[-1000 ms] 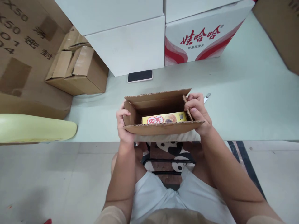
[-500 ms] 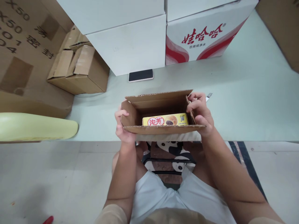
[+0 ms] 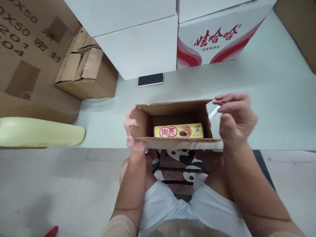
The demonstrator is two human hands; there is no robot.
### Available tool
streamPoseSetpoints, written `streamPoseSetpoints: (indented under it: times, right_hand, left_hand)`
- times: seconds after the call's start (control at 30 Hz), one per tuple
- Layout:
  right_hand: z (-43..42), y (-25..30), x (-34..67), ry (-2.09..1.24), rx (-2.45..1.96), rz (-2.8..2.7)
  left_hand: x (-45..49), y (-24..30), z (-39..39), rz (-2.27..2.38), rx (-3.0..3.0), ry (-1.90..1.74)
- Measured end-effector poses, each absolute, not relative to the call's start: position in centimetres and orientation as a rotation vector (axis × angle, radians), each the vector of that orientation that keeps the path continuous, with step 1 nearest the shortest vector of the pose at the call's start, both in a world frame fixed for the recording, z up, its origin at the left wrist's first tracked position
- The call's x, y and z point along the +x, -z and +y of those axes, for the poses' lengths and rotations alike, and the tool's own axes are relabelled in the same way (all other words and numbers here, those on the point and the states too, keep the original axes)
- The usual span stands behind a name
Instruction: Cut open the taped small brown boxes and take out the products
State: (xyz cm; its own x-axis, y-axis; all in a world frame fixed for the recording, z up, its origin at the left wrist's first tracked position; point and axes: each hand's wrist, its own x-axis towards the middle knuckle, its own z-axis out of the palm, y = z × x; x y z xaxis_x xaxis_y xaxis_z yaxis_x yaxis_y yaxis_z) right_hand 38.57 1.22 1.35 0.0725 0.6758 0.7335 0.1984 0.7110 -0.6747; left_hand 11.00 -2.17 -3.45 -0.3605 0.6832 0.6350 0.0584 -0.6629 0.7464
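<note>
An opened cardboard box [image 3: 177,111] sits at the table's front edge with its flaps up. Inside it lies a yellow snack carton [image 3: 178,131] printed with a cream puff and red lettering. Around the box's left flap my left hand [image 3: 133,133] is closed, thumb in front and fingers curled over the edge. My right hand [image 3: 235,117] is off the box, just to its right, fingers bent and apart, slightly blurred. Between that hand and the box, a slim white object [image 3: 214,113] lies on the table, partly hidden; its kind is unclear.
A phone [image 3: 150,79] lies behind the box. White cartons [image 3: 138,46] and a white-and-red water carton [image 3: 217,42] stand at the back. Brown boxes [image 3: 98,79] are stacked at left, a pale green rounded object [image 3: 41,131] in front. The table's edge runs near my lap.
My right hand has let go of the box's right flap and moved right. The left hand keeps its grip. More of the yellow carton shows, and the view has shifted slightly.
</note>
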Motion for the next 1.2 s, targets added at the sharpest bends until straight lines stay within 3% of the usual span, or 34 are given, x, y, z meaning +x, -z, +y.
streamPoseSetpoints:
  times: [0.2,0.47,0.73,1.2]
  right_hand:
    - [-3.5,-8.9,38.3,-0.351,-0.717,-1.712]
    - [0.6,-12.4,33.7,-0.806,-1.355,-2.699]
    - [2.0,-13.0,30.3,-0.477,-1.424,-3.195]
    - [3.2,-10.2,30.5,0.054,-1.233,-3.371]
  left_hand:
    - [10.5,3.5,-2.7,0.993,1.514,-1.976]
    - [9.0,4.8,-2.3,1.009,1.637,-1.937]
    - [8.4,3.4,-2.9,0.95,1.731,-1.852]
    - [8.5,2.7,-3.4,0.984,1.733,-1.78]
